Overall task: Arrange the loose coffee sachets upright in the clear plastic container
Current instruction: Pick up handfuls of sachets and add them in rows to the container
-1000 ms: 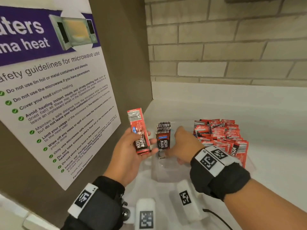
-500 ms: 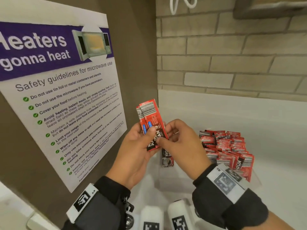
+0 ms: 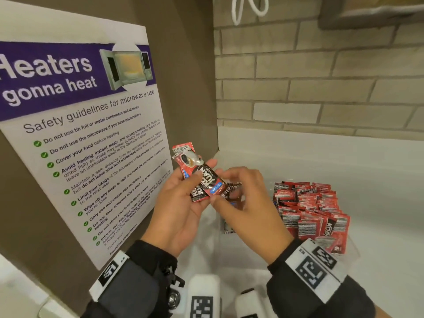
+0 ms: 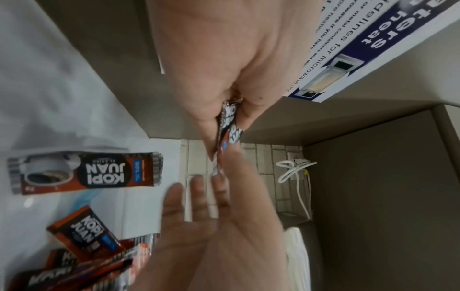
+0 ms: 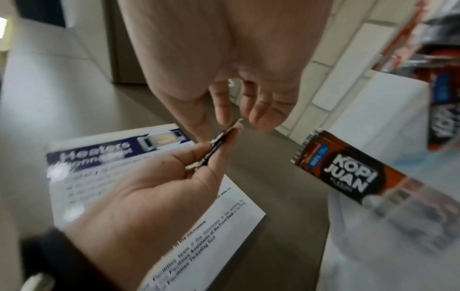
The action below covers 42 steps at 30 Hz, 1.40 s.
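The left hand held a small fan of Kopi Juan sachets clamped under its thumb, seemingly to square them, while the right hand's fingers stood loosely apart just beside them, above the clear plastic container half-filled with upright sachets.

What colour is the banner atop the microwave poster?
Purple, with white lettering on the poster; the head view shows it best.
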Each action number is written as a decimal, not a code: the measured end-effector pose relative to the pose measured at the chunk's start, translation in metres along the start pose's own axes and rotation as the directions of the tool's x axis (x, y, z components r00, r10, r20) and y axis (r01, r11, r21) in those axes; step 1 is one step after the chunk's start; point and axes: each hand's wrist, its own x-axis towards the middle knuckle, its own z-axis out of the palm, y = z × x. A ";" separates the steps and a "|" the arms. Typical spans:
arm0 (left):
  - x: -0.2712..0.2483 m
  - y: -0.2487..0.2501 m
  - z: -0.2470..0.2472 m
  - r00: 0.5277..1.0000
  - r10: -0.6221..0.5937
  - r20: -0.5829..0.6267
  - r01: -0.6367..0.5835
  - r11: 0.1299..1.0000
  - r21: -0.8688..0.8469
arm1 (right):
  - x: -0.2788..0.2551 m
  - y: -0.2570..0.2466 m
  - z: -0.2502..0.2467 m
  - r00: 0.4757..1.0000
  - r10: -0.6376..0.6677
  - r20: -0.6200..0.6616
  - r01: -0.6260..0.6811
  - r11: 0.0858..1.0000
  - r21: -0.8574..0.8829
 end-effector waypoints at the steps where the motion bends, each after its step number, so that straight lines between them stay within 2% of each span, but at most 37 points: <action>1: -0.001 -0.001 0.001 1.000 0.002 0.015 -0.002 1.000 0.006 | 0.000 0.000 -0.001 0.993 0.114 0.018 -0.116 0.986 0.121; 3: -0.002 -0.005 0.002 0.999 -0.002 0.041 0.002 1.000 0.012 | 0.001 0.000 -0.002 0.953 0.290 0.092 -0.304 0.887 0.347; 4: -0.002 -0.006 0.002 0.999 -0.004 0.046 0.003 1.000 0.018 | 0.002 0.000 -0.003 0.939 0.326 0.110 -0.341 0.843 0.415; 6: -0.003 -0.007 0.000 0.999 0.006 0.034 -0.008 0.999 0.042 | 0.004 0.001 -0.008 0.938 0.337 0.086 -0.340 0.834 0.435; 9: 0.000 -0.002 -0.007 0.998 0.059 -0.007 -0.059 0.996 0.073 | 0.011 0.002 -0.022 0.964 0.266 -0.007 -0.256 0.936 0.243; 11: 0.001 -0.001 -0.013 0.995 0.098 -0.025 -0.093 0.984 0.152 | 0.017 -0.003 -0.031 0.978 0.207 -0.015 -0.204 0.972 0.117; 12: 0.000 -0.003 -0.015 0.994 0.105 -0.028 -0.097 0.972 0.215 | 0.021 -0.005 -0.034 0.982 0.184 -0.036 -0.179 0.976 0.123; 15: -0.006 -0.016 -0.017 0.998 0.049 0.036 -0.059 0.918 0.392 | 0.032 -0.010 -0.037 0.972 0.184 -0.147 -0.128 0.937 0.326; 17: -0.012 -0.023 -0.015 0.994 -0.005 0.107 -0.043 0.895 0.444 | 0.035 -0.013 -0.034 0.977 0.193 -0.094 -0.153 0.932 0.329; 20: -0.013 -0.024 -0.014 0.984 -0.047 0.173 -0.045 0.871 0.490 | 0.029 -0.012 -0.029 0.979 0.191 0.069 -0.200 0.963 0.181; 22: -0.010 -0.019 -0.019 0.992 -0.015 0.125 -0.053 0.854 0.518 | 0.028 -0.009 -0.033 0.983 0.178 0.036 -0.181 0.975 0.131; 25: -0.003 -0.015 -0.032 0.998 0.057 -0.037 -0.032 0.874 0.485 | 0.031 -0.003 -0.045 0.985 0.155 -0.081 -0.148 0.984 0.095; 28: -0.002 -0.016 -0.039 0.988 0.039 -0.151 0.020 0.928 0.373 | 0.027 0.008 -0.042 0.981 0.192 0.002 -0.191 0.978 -0.087; 30: -0.004 -0.019 -0.040 0.987 0.010 -0.159 0.045 0.939 0.341 | 0.019 0.020 -0.029 0.966 0.249 0.065 -0.233 0.955 -0.184; 32: -0.006 -0.023 -0.038 0.990 -0.014 -0.140 0.062 0.936 0.346 | 0.013 0.031 -0.019 0.952 0.295 0.076 -0.273 0.937 -0.217; 36: -0.007 -0.027 -0.036 0.992 -0.050 -0.116 0.088 0.930 0.357 | 0.014 0.045 -0.013 0.919 0.388 0.066 -0.370 0.909 -0.190; 42: -0.010 -0.031 -0.032 0.988 -0.092 -0.120 0.132 0.914 0.383 | 0.022 0.051 -0.007 0.904 0.426 0.023 -0.418 0.895 -0.156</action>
